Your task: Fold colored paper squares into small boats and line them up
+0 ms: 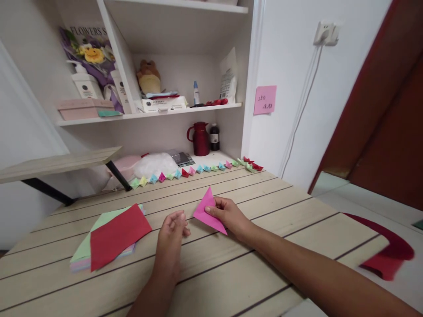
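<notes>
A folded pink sheet of paper (207, 212), triangular in outline, is pinched in my right hand (228, 215), thumb on its near face and fingers behind. It is held tilted just above the table. My left hand (173, 231) is a little to the left of the paper, apart from it, with loosely curled fingers and nothing visible in them. Left of that hand lies a stack of coloured paper (81, 253) with a red sheet (119, 237) askew on top.
Small folded paper boats (185, 173) in several colours line the back edge of the slatted table (264, 246). A raised wooden shelf (62, 163) stands at the back left. Behind are a red jug (201, 140) and a dark bottle (214, 137). A red stool (393, 246) is at right.
</notes>
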A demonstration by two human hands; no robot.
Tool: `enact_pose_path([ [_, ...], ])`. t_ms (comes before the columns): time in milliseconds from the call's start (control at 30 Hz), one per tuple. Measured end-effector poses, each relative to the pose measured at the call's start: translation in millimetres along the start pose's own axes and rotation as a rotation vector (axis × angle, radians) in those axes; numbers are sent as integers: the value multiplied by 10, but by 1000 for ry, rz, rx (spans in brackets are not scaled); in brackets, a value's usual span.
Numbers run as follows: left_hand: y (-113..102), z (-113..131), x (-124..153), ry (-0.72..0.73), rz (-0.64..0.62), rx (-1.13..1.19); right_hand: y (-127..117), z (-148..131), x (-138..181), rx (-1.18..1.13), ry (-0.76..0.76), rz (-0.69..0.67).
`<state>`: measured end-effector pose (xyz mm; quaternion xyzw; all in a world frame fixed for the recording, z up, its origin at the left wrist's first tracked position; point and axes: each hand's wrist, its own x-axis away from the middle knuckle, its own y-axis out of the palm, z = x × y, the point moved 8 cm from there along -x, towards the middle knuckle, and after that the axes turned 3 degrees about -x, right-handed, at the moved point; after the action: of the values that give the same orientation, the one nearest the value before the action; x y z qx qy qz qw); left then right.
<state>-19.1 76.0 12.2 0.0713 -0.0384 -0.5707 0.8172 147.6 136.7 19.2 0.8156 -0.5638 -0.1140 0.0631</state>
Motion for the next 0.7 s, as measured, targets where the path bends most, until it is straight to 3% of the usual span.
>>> enact_pose_path([
  [200,101,-3,19,-16,-121,-130,150,-33,63,128,-73,-129],
  [433,160,-84,31,-73,-208,-122,96,-118,57,140,-145,-68],
  [700,181,-41,31,-96,-162,106,184,-53,73,171,-139,-171],
])
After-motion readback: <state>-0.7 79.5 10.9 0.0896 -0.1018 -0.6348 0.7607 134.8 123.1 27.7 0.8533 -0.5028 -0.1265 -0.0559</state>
